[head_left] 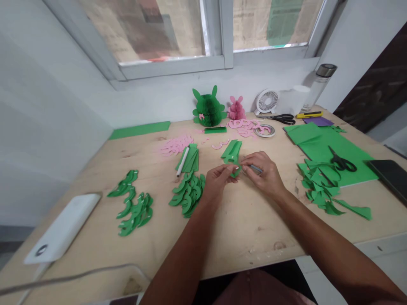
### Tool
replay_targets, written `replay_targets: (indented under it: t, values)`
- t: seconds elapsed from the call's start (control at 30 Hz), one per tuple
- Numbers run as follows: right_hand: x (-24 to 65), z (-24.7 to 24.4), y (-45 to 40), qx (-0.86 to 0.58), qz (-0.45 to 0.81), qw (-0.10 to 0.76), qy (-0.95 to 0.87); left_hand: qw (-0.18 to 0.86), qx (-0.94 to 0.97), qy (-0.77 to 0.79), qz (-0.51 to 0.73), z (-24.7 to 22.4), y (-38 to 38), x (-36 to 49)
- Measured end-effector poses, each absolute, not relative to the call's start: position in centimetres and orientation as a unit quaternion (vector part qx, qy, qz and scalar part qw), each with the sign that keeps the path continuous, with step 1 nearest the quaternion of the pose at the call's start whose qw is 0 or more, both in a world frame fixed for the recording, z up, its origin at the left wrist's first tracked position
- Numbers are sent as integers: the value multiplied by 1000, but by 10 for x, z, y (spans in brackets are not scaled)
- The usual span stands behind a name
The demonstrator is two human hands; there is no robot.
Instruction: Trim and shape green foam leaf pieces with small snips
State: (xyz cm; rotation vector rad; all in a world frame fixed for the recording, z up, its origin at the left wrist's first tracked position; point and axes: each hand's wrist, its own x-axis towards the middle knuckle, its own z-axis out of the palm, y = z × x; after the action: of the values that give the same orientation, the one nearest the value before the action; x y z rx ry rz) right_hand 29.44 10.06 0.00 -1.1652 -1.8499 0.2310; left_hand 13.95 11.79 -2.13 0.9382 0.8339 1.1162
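My left hand [219, 180] pinches a small green paper piece [235, 170] in front of my chest. My right hand [264, 171] is closed around a slim grey tool [256, 168]; its tip lies hidden by the fingers near the paper's right side. Just beyond the piece, folded green paper strips [232, 149] lie on the table. To the left of my left hand is a heap of curved green paper cutouts [188, 195]. Behind that heap, a white pen [182, 161] rests on green paper rectangles [192, 159].
Green cutouts with white marks [136, 216] and a white power bank [63, 228] lie left. Pink cutouts [178, 145], a green honeycomb paper figure [209, 108] and a pink one [237, 109] are behind. Scissors [341, 162], green scraps [321, 186] and a phone [389, 178] lie right.
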Motion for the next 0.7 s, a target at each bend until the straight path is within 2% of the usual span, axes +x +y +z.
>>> replay_targets:
  t: [0.27, 0.7]
  values:
    - [294, -3, 102, -486, 71, 435, -755, 593, 476, 412, 502, -22, 116, 142]
    - [292, -6, 102, -469, 50, 446, -761, 598, 474, 409, 500, -19, 115, 143]
